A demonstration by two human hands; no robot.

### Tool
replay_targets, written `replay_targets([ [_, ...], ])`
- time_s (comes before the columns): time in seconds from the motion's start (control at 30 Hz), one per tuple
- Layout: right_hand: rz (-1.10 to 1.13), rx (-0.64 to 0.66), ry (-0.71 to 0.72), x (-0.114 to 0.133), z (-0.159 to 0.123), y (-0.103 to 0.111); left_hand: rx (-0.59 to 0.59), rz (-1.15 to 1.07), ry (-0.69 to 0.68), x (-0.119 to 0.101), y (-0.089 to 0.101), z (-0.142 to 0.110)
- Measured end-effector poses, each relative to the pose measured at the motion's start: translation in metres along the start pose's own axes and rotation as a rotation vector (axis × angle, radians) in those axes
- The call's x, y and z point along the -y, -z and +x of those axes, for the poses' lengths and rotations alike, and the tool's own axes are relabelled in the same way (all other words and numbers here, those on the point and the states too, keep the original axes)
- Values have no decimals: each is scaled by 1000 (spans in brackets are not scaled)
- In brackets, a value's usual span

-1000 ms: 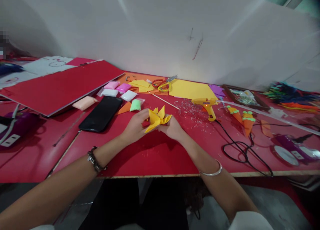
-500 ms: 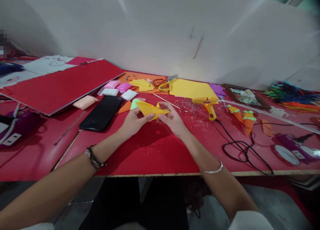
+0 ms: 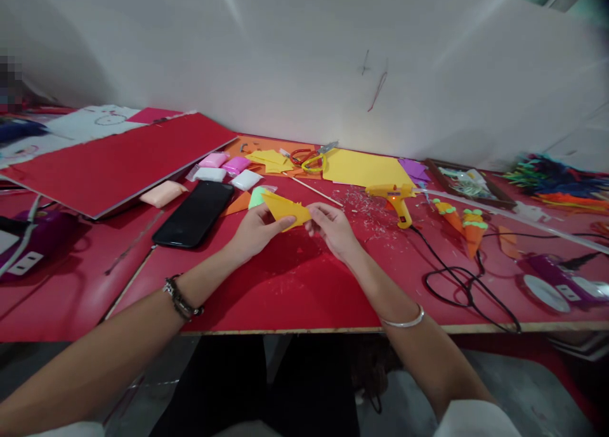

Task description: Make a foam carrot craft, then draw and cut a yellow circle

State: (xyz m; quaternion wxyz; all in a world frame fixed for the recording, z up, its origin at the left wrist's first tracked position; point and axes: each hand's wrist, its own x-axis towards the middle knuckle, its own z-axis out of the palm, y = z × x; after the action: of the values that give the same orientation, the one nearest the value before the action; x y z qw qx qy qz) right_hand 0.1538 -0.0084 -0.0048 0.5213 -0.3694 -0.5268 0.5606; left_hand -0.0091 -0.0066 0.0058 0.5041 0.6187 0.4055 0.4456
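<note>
A folded piece of yellow foam sheet or paper (image 3: 285,210) is held above the red table, its pointed end to the upper left. My left hand (image 3: 257,231) grips it, thumb on the near face and fingers behind. At its right end, my right hand (image 3: 332,226) pinches the edge between thumb and fingers. Just behind my left hand sits a light green pack of clay (image 3: 257,196), partly covered. An orange piece (image 3: 236,205) lies beside it. To the left rests a black phone (image 3: 195,215).
A yellow glue gun (image 3: 392,199) stands right of my hands, its black cord (image 3: 469,285) looping near the edge. Scissors (image 3: 314,159) and a yellow sheet (image 3: 366,169) lie behind. Orange cones (image 3: 473,231) are at right. A large red board (image 3: 128,158) leans left.
My right hand has shifted slightly right to the end of the yellow piece. The raised flap near its fingers now looks flatter. My left hand keeps its grip.
</note>
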Motion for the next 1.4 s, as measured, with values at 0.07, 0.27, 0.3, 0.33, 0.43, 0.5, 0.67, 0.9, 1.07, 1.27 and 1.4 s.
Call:
replay_targets([
  [0.07, 12, -2, -8, 0, 0, -1, 13, 19, -17, 0, 0, 0],
  [0.27, -107, 22, -7, 1, -1, 0, 36, 65, -28, 0, 1, 0],
  [0.3, -127, 24, -3, 1, -1, 0, 37, 67, -29, 1, 1, 0],
  [0.33, -141, 24, -4, 1, -1, 0, 40, 66, -31, 2, 1, 0],
  [0.43, -125, 34, -42, 1, -2, 1, 51, 61, -40, 5, 3, 2],
  [0.5, -91, 45, -72, 1, -2, 2, 52, 56, -38, 5, 3, 2],
  [0.67, -80, 82, -69, -1, -2, 3, 81, 49, -20, 1, 3, 1],
  [0.9, -206, 168, -44, 5, -5, 0, 51, 76, -24, 3, 4, 1],
  [1.07, -207, 228, -100, 8, -7, -2, 30, 140, -39, 0, 3, 2],
  [1.27, -222, 248, -129, 9, -8, -1, 21, 147, -73, -1, 3, 0],
  [1.4, -263, 243, -75, 11, -8, -3, 46, 185, -67, -1, 3, 1],
])
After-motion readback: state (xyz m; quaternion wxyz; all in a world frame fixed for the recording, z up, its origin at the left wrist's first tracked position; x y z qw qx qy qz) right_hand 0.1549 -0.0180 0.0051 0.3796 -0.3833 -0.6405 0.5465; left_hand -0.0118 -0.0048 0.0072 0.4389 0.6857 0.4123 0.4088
